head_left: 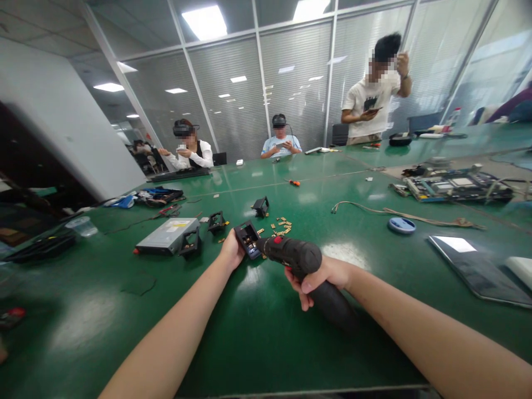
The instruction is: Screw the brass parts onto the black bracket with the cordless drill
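Observation:
My right hand (322, 277) is closed round the grip of a black electric screwdriver (299, 260), whose nose points left into a small black plastic part (248, 238) with brass contacts. My left hand (231, 250) grips that part from its left side and steadies it on the green table (266, 332). Several small brass pieces (280, 226) lie scattered just behind the part. Similar black parts (260, 205) (216, 221) (190, 243) stand farther back and to the left.
A grey drive unit (166, 235) lies at left, a blue round lid (401, 224) and a cable (399, 213) at right, a tablet (477, 269) near right, circuit boards (453, 185) far right. Three people are at the far side, two seated and one standing.

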Available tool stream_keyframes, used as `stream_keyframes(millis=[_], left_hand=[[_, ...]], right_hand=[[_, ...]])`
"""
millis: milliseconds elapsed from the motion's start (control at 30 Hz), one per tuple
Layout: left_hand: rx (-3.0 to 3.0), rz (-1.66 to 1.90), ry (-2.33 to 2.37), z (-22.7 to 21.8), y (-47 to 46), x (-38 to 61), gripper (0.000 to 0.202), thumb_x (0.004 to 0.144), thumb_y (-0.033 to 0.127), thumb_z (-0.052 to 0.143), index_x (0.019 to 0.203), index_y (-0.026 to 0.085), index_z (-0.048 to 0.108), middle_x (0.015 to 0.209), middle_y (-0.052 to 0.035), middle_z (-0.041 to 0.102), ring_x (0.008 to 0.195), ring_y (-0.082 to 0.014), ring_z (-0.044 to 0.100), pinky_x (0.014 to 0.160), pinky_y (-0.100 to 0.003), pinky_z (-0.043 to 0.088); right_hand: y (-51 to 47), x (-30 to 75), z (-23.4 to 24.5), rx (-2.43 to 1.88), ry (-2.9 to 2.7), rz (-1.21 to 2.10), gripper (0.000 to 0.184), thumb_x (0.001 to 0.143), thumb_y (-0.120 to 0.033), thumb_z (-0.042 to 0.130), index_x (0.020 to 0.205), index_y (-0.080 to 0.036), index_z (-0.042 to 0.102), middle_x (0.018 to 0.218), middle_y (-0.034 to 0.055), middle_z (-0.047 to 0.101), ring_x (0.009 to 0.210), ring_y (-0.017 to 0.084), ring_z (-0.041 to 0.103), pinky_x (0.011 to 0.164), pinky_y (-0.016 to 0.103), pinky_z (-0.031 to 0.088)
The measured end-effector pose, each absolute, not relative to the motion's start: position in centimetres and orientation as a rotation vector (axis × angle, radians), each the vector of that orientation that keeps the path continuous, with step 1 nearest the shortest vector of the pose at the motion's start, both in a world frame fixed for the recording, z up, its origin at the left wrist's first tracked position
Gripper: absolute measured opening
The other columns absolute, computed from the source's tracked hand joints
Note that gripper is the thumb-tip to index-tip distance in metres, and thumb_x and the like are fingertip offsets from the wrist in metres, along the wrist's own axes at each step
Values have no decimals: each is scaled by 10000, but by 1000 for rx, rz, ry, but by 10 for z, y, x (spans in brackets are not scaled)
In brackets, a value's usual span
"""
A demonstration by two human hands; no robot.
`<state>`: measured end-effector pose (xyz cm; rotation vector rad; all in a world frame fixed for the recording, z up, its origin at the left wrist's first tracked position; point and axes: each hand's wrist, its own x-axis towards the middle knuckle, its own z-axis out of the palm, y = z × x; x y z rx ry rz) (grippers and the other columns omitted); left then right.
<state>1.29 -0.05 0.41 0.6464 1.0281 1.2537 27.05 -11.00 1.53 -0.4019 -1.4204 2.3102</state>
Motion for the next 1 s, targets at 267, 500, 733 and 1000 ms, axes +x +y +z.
stream_keyframes(millis=[267,500,733,1000], left_hand=[[590,1251,1004,8,-7,16,408,958,379,395,1044,106,686,820,-131,756,775,-266,750,792,-406,602],[562,1272,1019,3,-3,19,436,965,388,386,1094,99,686,814,-127,761,754,-263,746,806,-413,593],[584,1265,1071,5,-5,19,408,967,392,386,1024,124,689,785,-96,747,702,-229,727,801,-394,591],[566,1321,1014,2,-2,19,386,957,407,453,1077,120,681,810,-97,751,735,-237,736,810,-390,591]], right_hand=[[-117,273,18,-423,-1404,2284,385,633,-163,826,943,-110,603,719,12,682,644,233,761,538,261,591],[-117,275,19,-426,-1395,2309,413,645,-167,816,983,-114,586,724,25,701,659,250,767,553,289,609],[-121,274,31,-438,-1391,2304,343,646,-136,791,927,-105,596,715,12,698,634,215,761,538,248,596],[-116,278,22,-429,-1383,2336,372,660,-157,791,964,-115,581,723,6,678,668,233,764,567,280,606]])
